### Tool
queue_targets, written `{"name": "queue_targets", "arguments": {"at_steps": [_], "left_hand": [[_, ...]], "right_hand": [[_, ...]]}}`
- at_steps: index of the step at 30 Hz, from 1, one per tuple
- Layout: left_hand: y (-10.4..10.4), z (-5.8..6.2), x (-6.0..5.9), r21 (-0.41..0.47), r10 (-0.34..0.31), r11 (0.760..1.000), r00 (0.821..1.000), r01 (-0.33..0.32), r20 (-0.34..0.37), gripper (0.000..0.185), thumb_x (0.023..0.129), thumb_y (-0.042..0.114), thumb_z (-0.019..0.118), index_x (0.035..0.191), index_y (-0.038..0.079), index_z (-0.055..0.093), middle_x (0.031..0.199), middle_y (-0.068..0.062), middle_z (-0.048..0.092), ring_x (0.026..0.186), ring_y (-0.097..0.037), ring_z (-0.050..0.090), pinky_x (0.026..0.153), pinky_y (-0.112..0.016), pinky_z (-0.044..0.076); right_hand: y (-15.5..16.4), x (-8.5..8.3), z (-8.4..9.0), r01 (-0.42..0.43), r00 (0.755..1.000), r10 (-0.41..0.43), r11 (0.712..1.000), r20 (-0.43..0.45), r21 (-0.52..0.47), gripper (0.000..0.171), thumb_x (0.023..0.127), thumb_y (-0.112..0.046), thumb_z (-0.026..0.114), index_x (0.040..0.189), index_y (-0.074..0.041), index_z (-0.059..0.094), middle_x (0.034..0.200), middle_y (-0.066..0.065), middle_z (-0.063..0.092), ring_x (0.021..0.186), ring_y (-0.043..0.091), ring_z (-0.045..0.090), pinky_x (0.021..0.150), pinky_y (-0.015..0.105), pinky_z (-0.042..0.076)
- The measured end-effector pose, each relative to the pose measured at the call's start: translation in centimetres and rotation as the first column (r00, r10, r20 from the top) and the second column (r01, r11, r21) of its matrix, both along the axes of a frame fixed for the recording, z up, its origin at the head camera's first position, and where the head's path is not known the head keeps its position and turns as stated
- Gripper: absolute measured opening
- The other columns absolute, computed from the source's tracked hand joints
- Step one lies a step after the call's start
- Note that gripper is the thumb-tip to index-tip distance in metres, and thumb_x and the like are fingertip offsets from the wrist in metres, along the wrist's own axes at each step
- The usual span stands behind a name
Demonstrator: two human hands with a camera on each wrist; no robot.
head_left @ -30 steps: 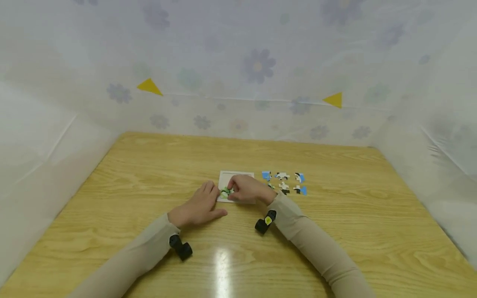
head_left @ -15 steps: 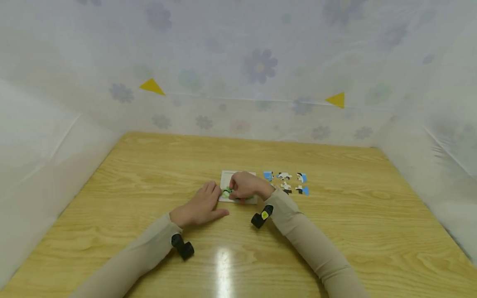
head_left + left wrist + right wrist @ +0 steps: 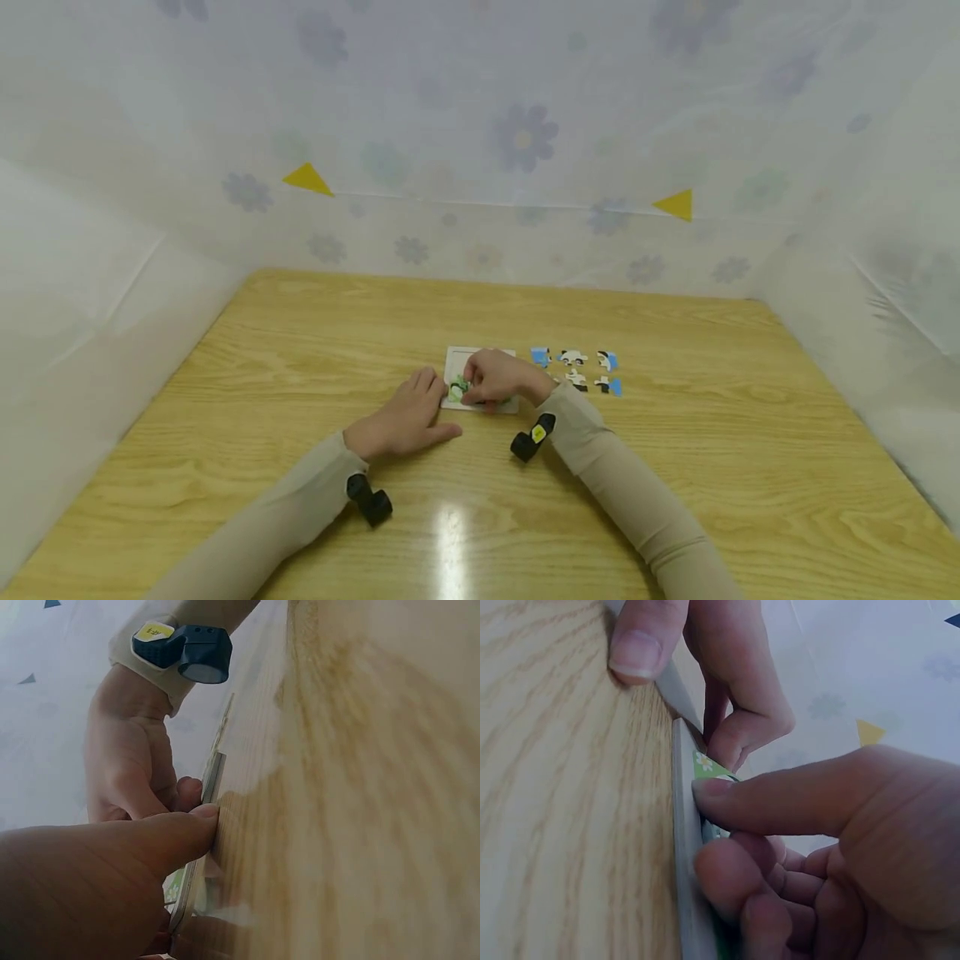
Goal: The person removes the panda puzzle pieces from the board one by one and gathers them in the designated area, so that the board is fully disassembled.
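Note:
A white puzzle tray (image 3: 457,358) lies at mid-table, partly covered by my right hand (image 3: 501,375). In its lower left corner sits a green puzzle piece (image 3: 455,390) with a white flower, seen closer in the right wrist view. There my right thumb (image 3: 780,799) presses at this green corner piece (image 3: 703,760); its fingers are curled beneath, pinching a puzzle piece that they mostly hide. My left hand (image 3: 405,417) rests at the tray's left edge, fingers extended and thumb pointing right along the table. From the left wrist, the tray edge (image 3: 213,778) shows behind the thumb.
Several loose panda puzzle pieces lie right of the tray, among them a blue one (image 3: 540,357), a panda-face one (image 3: 573,358) and a blue-and-black one (image 3: 609,386). One is partly behind my right wrist. A patterned curtain (image 3: 480,225) stands behind the wooden table (image 3: 360,317).
My right hand works at the same spot over the tray, with only slight wrist and finger shifts. Left hand and loose pieces hold their places; the head view has drifted slightly.

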State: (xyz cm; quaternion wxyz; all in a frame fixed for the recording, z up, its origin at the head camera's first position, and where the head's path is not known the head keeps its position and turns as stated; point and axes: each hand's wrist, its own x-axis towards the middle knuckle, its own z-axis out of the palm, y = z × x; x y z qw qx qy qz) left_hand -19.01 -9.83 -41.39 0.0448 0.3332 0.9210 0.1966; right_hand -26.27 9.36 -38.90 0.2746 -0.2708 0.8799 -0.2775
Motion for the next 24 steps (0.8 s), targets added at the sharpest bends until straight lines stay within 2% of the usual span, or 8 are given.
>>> {"name": "queue_targets", "arguments": {"at_steps": [5, 11, 14, 17, 21, 24], "left_hand": [[-0.3, -0.1, 0.2, 0.005, 0.025, 1.0, 1.0, -0.025, 0.014, 0.042, 0.094, 0.038, 0.061, 0.103, 0.0, 0.045, 0.093, -0.007, 0.026, 0.086, -0.022, 0.027, 0.074, -0.034, 0.022], [-0.5, -0.2, 0.3, 0.007, 0.029, 1.0, 0.999, -0.029, -0.019, 0.044, 0.094, 0.039, 0.061, 0.107, -0.001, 0.047, 0.094, -0.007, 0.028, 0.086, -0.022, 0.028, 0.074, -0.032, 0.023], [-0.5, -0.1, 0.4, 0.005, 0.032, 0.999, 0.999, -0.032, -0.012, 0.043, 0.094, 0.039, 0.061, 0.107, -0.001, 0.047, 0.093, -0.007, 0.028, 0.086, -0.021, 0.027, 0.074, -0.032, 0.023], [-0.4, -0.1, 0.4, 0.008, 0.032, 0.999, 0.999, -0.032, 0.003, 0.044, 0.094, 0.038, 0.061, 0.108, -0.001, 0.047, 0.094, -0.007, 0.029, 0.087, -0.022, 0.028, 0.074, -0.033, 0.023], [-0.3, -0.1, 0.2, -0.009, 0.03, 1.0, 1.0, -0.03, -0.002, 0.047, 0.094, 0.04, 0.061, 0.11, -0.001, 0.047, 0.096, -0.007, 0.03, 0.089, -0.022, 0.03, 0.075, -0.033, 0.025], [-0.1, -0.3, -0.2, -0.018, 0.034, 0.999, 0.999, -0.034, -0.014, 0.048, 0.093, 0.042, 0.061, 0.11, -0.001, 0.047, 0.097, -0.008, 0.03, 0.089, -0.022, 0.031, 0.076, -0.033, 0.026]], "right_hand": [[0.0, -0.1, -0.3, -0.052, 0.998, 0.054, 0.997, 0.033, -0.062, 0.015, 0.089, -0.012, 0.068, 0.092, -0.004, 0.056, 0.058, -0.001, 0.055, 0.046, 0.008, 0.055, 0.057, 0.02, 0.047], [0.3, -0.3, -0.5, -0.084, 0.993, 0.093, 0.989, 0.072, -0.122, 0.016, 0.095, -0.014, 0.06, 0.083, -0.006, 0.055, 0.065, 0.0, 0.056, 0.048, 0.01, 0.057, 0.05, 0.022, 0.045], [0.6, -0.4, -0.5, -0.128, 0.988, 0.14, 0.979, 0.065, -0.158, 0.016, 0.098, -0.014, 0.056, 0.084, -0.005, 0.053, 0.068, 0.001, 0.056, 0.05, 0.01, 0.056, 0.05, 0.022, 0.044], [1.0, -0.2, -0.5, -0.157, 0.983, 0.173, 0.967, 0.063, -0.2, 0.014, 0.098, -0.014, 0.055, 0.087, -0.005, 0.052, 0.067, 0.001, 0.056, 0.047, 0.009, 0.05, 0.049, 0.023, 0.042], [1.9, -0.3, -0.2, -0.146, 0.987, 0.157, 0.957, 0.023, -0.251, 0.011, 0.098, -0.015, 0.055, 0.091, -0.008, 0.054, 0.064, 0.003, 0.056, 0.041, 0.01, 0.04, 0.046, 0.025, 0.039], [3.0, -0.5, 0.1, -0.135, 0.991, 0.132, 0.949, -0.031, -0.283, 0.011, 0.099, -0.016, 0.055, 0.091, -0.008, 0.055, 0.066, 0.007, 0.057, 0.041, 0.012, 0.042, 0.045, 0.027, 0.04]]}}
